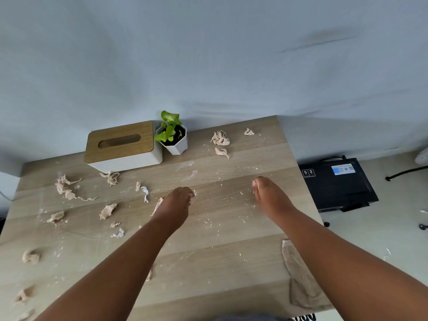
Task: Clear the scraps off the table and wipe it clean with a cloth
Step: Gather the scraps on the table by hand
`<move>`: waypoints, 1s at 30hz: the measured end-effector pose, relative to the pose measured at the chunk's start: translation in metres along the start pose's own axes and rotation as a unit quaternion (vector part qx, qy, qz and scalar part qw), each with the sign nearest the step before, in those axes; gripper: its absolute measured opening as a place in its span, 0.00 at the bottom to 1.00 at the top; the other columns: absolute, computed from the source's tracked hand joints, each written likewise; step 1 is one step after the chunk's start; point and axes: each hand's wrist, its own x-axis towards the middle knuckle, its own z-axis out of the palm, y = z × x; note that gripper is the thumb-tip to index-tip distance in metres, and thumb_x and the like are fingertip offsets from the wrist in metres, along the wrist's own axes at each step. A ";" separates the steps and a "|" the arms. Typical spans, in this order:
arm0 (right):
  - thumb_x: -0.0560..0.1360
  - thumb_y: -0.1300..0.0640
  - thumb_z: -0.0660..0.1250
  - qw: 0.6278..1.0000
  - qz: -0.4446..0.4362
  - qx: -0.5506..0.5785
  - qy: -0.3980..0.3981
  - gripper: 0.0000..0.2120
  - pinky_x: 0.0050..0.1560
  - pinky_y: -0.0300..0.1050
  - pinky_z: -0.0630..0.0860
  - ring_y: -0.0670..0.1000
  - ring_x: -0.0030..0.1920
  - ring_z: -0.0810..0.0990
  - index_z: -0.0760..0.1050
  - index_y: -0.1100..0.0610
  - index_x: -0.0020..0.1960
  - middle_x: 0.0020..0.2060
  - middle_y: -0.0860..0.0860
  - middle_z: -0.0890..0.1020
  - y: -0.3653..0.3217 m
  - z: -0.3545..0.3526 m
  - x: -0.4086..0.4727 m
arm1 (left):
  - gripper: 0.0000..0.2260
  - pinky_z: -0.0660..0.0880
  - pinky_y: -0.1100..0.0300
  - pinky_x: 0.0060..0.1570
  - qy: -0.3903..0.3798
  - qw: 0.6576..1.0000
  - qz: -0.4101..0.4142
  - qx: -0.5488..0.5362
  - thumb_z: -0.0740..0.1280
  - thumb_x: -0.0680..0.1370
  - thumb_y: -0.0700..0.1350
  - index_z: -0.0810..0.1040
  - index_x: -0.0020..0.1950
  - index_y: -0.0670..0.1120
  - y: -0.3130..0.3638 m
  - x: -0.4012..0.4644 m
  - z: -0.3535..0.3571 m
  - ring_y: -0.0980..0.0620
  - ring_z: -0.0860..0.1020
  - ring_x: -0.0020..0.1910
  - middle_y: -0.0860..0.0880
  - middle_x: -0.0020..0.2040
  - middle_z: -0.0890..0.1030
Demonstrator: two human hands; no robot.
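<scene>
- Your wooden table (231, 262) sits against a pale wall, dusted with crumbs.
- Over a dozen torn scraps (66, 187) lie mostly left.
- One tissue box (122, 147) and one potted plant (172, 135) stand at the back.
- Your left hand (177, 203) curls, pinching small bits.
- Your right hand (268, 193) hovers, fingers together.
- One cloth (298, 274) lies at the right edge, under your forearm.

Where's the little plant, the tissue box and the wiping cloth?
plant (170, 132), head view, on its green leaves.
tissue box (119, 141), head view, on its wooden lid.
cloth (301, 281), head view, on its visible middle.
</scene>
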 end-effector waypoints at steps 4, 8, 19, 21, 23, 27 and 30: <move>0.83 0.62 0.58 0.999 0.016 0.044 0.006 0.12 0.55 0.56 0.79 0.58 0.53 0.82 0.75 0.63 0.63 0.54 0.58 0.82 -0.007 -0.005 0.001 | 0.12 0.76 0.51 0.57 0.011 1.000 -0.004 -0.023 0.57 0.85 0.43 0.79 0.59 0.47 0.007 0.006 -0.003 0.48 0.79 0.53 0.48 0.55 0.81; 0.82 0.63 0.58 0.997 0.022 0.056 0.045 0.08 0.49 0.54 0.78 0.57 0.46 0.81 0.75 0.62 0.57 0.48 0.57 0.82 -0.013 -0.008 0.006 | 0.11 0.74 0.52 0.51 0.025 0.999 0.019 -0.036 0.56 0.85 0.48 0.76 0.50 0.47 0.015 0.011 -0.004 0.50 0.76 0.48 0.49 0.47 0.79; 0.86 0.48 0.56 0.998 0.015 -0.001 0.060 0.16 0.34 0.47 0.66 0.54 0.33 0.73 0.66 0.55 0.41 0.32 0.48 0.72 -0.011 -0.014 0.029 | 0.11 0.68 0.52 0.42 0.055 0.994 0.054 -0.072 0.58 0.81 0.40 0.69 0.39 0.49 0.032 0.038 -0.011 0.53 0.71 0.40 0.50 0.38 0.73; 0.86 0.49 0.56 0.998 0.017 0.013 0.060 0.16 0.36 0.47 0.67 0.54 0.35 0.74 0.67 0.55 0.43 0.34 0.49 0.74 -0.010 -0.014 0.036 | 0.08 0.71 0.53 0.44 0.053 0.995 0.052 -0.073 0.58 0.78 0.39 0.73 0.41 0.46 0.033 0.045 -0.010 0.52 0.73 0.42 0.50 0.39 0.75; 0.86 0.50 0.57 0.998 0.022 0.023 0.060 0.14 0.37 0.46 0.65 0.54 0.35 0.73 0.67 0.56 0.44 0.35 0.49 0.73 -0.007 -0.013 0.043 | 0.07 0.71 0.57 0.44 0.045 0.995 0.047 -0.070 0.58 0.77 0.39 0.75 0.42 0.47 0.033 0.053 -0.008 0.53 0.73 0.43 0.51 0.40 0.77; 0.85 0.60 0.57 0.998 0.013 0.036 0.052 0.06 0.41 0.49 0.73 0.54 0.43 0.77 0.72 0.58 0.57 0.46 0.51 0.78 0.000 -0.013 0.055 | 0.10 0.67 0.70 0.45 0.042 0.996 0.034 -0.075 0.59 0.77 0.38 0.76 0.45 0.50 0.033 0.068 -0.003 0.58 0.74 0.45 0.53 0.43 0.77; 0.84 0.62 0.58 0.997 0.005 0.050 0.054 0.08 0.44 0.50 0.77 0.53 0.45 0.78 0.73 0.59 0.61 0.48 0.52 0.79 0.002 -0.014 0.066 | 0.11 0.66 0.72 0.46 0.045 0.995 0.024 -0.083 0.59 0.78 0.36 0.78 0.50 0.50 0.031 0.081 0.000 0.58 0.74 0.46 0.53 0.46 0.77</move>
